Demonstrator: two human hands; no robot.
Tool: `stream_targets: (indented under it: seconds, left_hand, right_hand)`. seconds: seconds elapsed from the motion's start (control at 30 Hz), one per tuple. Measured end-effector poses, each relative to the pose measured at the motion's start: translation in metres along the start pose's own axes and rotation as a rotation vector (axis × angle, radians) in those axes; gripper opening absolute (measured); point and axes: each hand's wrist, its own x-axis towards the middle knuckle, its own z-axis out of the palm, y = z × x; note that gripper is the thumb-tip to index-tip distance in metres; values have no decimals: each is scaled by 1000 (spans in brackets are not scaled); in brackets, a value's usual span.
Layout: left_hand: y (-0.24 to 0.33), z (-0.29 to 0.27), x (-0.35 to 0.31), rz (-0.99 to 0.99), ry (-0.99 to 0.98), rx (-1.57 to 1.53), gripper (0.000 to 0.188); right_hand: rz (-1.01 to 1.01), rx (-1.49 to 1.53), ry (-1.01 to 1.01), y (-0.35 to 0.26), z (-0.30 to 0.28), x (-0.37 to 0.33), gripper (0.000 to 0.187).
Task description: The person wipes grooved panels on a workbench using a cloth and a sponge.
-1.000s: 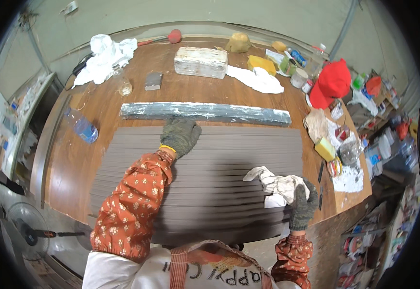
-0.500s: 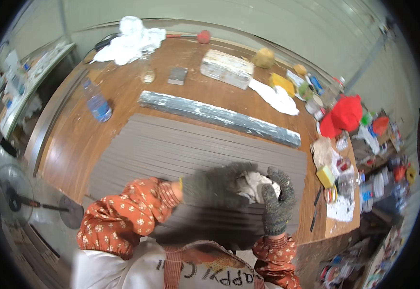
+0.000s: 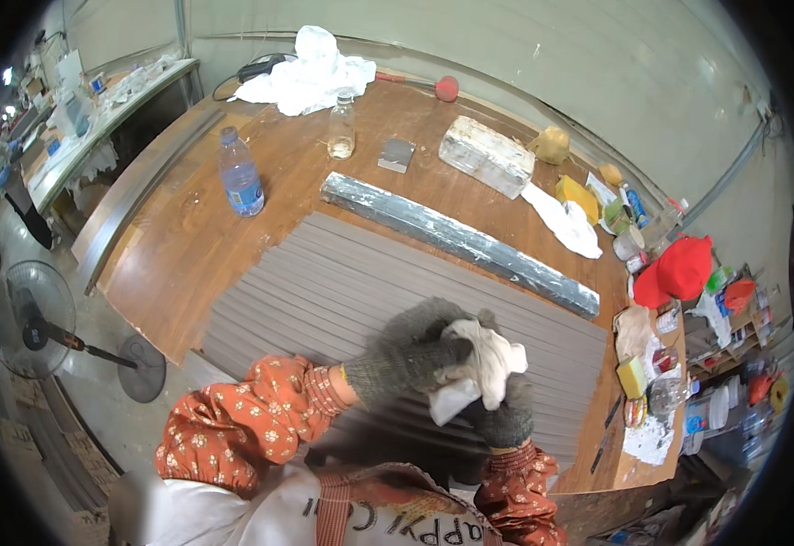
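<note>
Both my hands wear grey knitted gloves and meet over a crumpled white cloth [image 3: 481,362] close to my body. My left hand [image 3: 406,350] grips the cloth from the left and above. My right hand [image 3: 504,414] holds it from underneath. They hover over the near edge of a ribbed grey panel [image 3: 342,287] that covers most of the wooden table [image 3: 183,250]. A long grey bar [image 3: 456,241] lies across the panel's far edge.
A plastic water bottle [image 3: 240,184], a glass bottle [image 3: 341,136], a small grey block [image 3: 396,155] and a whitish brick [image 3: 486,156] stand farther back. White rags [image 3: 306,73] lie at the far end. A red cap [image 3: 684,268] and cluttered small items line the right edge. A fan [image 3: 37,318] stands on the floor at left.
My left hand left the panel's far part and came back to my body. My right hand lifted the white cloth off the panel; both hands now hold it together.
</note>
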Motion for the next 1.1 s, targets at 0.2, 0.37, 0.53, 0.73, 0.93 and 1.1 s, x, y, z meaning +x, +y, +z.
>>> stream_targets:
  seconds: [0.2, 0.37, 0.53, 0.73, 0.93, 1.1]
  left_hand:
    - [36, -63, 2, 191, 259, 340, 31]
    - [58, -263, 18, 394, 875, 700, 65]
    - [13, -394, 51, 449, 1097, 1078, 101]
    - [-7, -431, 91, 467, 934, 885, 103]
    - [9, -455, 91, 340, 743, 729, 87]
    - [85, -297, 64, 466, 395, 1107, 86]
  right_hand:
    - [262, 1187, 75, -12, 19, 28, 70]
    - [58, 1325, 57, 1, 22, 43, 68]
    - [125, 1463, 222, -13, 28, 33, 49]
    - [139, 1357, -1, 40, 40, 32, 55]
    - [-136, 1573, -142, 0, 47, 52, 50]
    - [144, 1430, 60, -7, 63, 54, 50]
